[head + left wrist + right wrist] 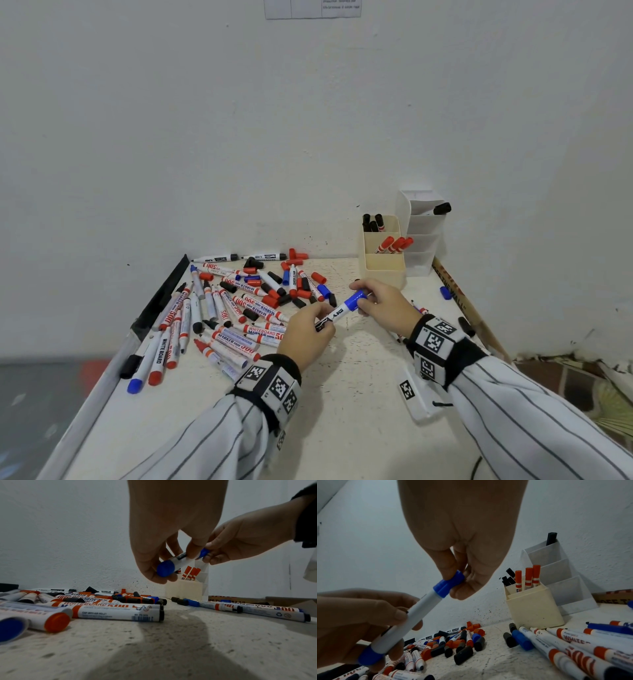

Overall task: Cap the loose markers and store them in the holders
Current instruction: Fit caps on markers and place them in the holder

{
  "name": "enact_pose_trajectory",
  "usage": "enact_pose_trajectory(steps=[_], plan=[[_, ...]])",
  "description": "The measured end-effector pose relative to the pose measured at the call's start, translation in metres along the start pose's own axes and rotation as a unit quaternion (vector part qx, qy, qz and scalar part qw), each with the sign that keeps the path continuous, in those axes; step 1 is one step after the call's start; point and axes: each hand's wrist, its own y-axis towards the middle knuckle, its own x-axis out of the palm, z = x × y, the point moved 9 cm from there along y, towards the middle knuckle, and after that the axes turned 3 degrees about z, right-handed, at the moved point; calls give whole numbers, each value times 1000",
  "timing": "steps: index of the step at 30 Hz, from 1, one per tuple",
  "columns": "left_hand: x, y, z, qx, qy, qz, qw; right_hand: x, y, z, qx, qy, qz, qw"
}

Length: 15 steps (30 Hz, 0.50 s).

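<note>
left hand (306, 337): fingers were curled round the white barrel of the blue marker (337, 312), held above the tabletop's (342, 428) middle
right hand (383, 301): fingertips pinched the ribbed blue cap (449, 583) sitting on the marker's far end
loose markers (236, 308): smooth plastic tubes piled with stubby caps toward the left edge
cream holder (383, 270): boxy, stepped, near the back-right corner, red and black markers inside
tabletop: speckled, kinda rough

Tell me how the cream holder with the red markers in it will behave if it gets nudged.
The cream holder looks like stiff plastic with a flat, square base, so it would probably slide rather than roll. Being tall, with red markers standing above its rim, it may tip if pushed high. It seems light and easy to shift.
</note>
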Motion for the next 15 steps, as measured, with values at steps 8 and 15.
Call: enact_pose_trajectory(steps=[8,15], plan=[[3,0,-1,4,-5,1,1000,12,5,24,69,79,6,994],[-4,6,-3,-10,1,15,1000,19,10,21,62,149,24,987]])
